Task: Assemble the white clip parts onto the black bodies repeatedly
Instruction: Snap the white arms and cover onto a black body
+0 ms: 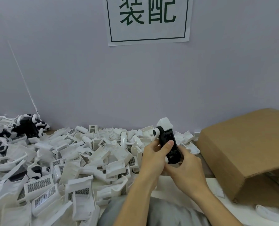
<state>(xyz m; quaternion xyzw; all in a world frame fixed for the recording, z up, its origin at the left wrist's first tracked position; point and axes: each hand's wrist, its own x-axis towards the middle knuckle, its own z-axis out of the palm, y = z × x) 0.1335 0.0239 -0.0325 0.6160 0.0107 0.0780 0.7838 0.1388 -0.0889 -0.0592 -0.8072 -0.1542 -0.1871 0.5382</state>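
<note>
I hold the black body (169, 146) upright above the desk (212, 181), both forearms reaching in from below. My left hand (155, 154) wraps its side, thumb flat along its front; my right hand (186, 167) grips its lower end. A white clip (164, 122), smooth and faceted, sits at its top, seemingly seated. Ribbed white parts (80, 160) lie heaped at left, a cardboard box (243, 149) at right.
</note>
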